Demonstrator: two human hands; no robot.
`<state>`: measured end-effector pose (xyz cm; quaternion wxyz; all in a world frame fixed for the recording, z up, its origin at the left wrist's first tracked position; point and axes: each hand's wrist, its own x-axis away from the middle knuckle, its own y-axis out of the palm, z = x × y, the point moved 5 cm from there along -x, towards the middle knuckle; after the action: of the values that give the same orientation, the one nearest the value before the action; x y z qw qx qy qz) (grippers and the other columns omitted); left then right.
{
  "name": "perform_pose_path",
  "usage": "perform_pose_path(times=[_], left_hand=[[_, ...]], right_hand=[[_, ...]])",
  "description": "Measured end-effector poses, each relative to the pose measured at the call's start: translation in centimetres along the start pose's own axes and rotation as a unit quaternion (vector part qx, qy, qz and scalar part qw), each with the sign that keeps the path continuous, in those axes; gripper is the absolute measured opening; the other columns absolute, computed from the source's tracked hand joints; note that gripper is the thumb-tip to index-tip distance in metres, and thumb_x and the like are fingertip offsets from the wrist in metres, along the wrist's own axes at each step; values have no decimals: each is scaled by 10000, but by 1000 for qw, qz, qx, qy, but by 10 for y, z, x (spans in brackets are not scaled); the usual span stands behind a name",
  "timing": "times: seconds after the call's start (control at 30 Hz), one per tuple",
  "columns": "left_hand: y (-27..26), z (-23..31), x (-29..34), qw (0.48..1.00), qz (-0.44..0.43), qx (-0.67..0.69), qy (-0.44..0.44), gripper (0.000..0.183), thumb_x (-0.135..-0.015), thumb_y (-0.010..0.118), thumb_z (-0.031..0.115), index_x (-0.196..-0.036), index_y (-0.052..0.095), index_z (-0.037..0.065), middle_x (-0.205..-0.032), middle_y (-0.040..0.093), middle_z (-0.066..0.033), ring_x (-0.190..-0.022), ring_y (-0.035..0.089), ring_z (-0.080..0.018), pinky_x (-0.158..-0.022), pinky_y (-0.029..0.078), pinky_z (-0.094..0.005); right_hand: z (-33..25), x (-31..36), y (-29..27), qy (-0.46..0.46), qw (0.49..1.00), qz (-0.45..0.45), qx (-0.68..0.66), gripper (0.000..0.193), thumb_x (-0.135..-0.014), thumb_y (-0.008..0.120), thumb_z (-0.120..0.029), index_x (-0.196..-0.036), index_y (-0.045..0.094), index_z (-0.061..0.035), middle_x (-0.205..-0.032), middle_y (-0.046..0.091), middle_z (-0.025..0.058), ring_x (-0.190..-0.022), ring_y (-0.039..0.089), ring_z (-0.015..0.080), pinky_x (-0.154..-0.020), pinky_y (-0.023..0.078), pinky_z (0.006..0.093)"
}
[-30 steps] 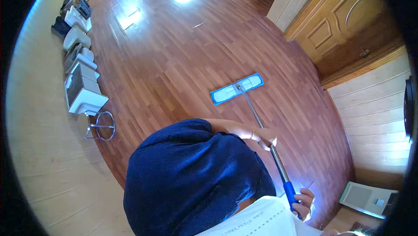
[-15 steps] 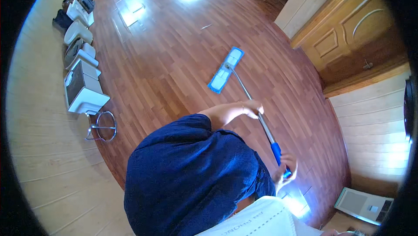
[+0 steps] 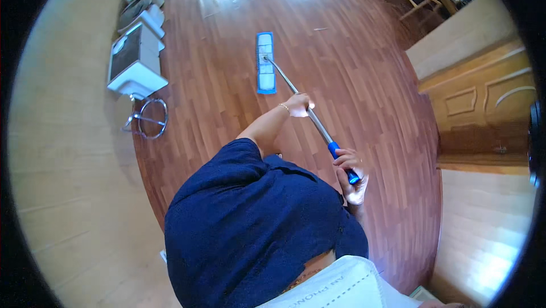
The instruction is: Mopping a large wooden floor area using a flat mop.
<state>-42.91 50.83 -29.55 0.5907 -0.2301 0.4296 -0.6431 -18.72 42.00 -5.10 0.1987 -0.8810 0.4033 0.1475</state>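
A flat mop with a blue-edged, pale rectangular head (image 3: pixel 265 75) lies on the wood-patterned floor ahead of me. From its middle a metal pole (image 3: pixel 322 129) slants back toward my right side. My left hand (image 3: pixel 299 104), a bracelet at its wrist, is closed around the pole partway down. Nearer my body, my right hand (image 3: pixel 350 175) wraps the blue grip (image 3: pixel 334 148) at the pole's upper end, with the grip's tip showing between thumb and fingers.
White box-like fixtures (image 3: pixel 138 79) line the left wall, with a chrome ring-shaped frame (image 3: pixel 152 119) beside them. A wooden door (image 3: pixel 480 103) is at right. Wooden chairs (image 3: pixel 420 0) stand at far right. A small pale strip (image 3: pixel 320 29) lies on the floor beyond the mop.
The mop head has swept left across the floor and now points nearly straight ahead. Both hands have moved left and forward with the pole. My view has turned, shifting the room.
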Motion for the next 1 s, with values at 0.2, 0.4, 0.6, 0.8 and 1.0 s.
perform_pose_path(times=[0.2, 0.4, 0.6, 0.8, 1.0], left_hand=[[-37, -21, 97, 988, 23, -68, -138, 142, -648, 690, 228, -623, 583, 139, -709, 615, -97, -816, 602, -309, -748, 462, -436], [-51, -12, 193, 962, 205, -71, -169, 203, -714, 689, 255, -628, 566, 117, -674, 593, -89, -732, 586, -306, -634, 426, -428], [-76, 54, 222, 940, 188, -85, -271, 223, -704, 669, 271, -606, 563, 102, -688, 604, -99, -759, 593, -311, -668, 432, -440], [-63, 112, 236, 929, 208, -60, -300, 276, -729, 665, 286, -578, 547, 87, -629, 570, -146, -656, 579, -354, -596, 426, -471], [-51, 139, 201, 948, 177, -9, -264, 245, -719, 679, 257, -598, 576, 71, -660, 591, -159, -695, 595, -365, -613, 459, -470]], right_hand=[[-3, -17, 38, 16, 990, -127, -59, 89, -714, 637, -16, -729, 568, -71, -810, 641, 61, -987, 619, 261, -1006, 328, 449], [-27, -22, 68, -32, 953, -285, -97, 91, -700, 652, -38, -711, 565, -64, -810, 645, 72, -970, 620, 270, -988, 348, 444], [-59, -24, 59, -62, 929, -342, -127, 97, -699, 674, -97, -701, 584, -62, -799, 652, 64, -945, 626, 268, -981, 354, 452], [-84, -17, 29, -47, 928, -339, -149, 92, -699, 657, -119, -689, 591, -56, -760, 654, 69, -885, 644, 266, -950, 374, 444], [-114, -13, -9, -42, 956, -254, -144, 84, -645, 640, -127, -624, 589, -64, -690, 658, 93, -802, 662, 271, -865, 424, 430]])
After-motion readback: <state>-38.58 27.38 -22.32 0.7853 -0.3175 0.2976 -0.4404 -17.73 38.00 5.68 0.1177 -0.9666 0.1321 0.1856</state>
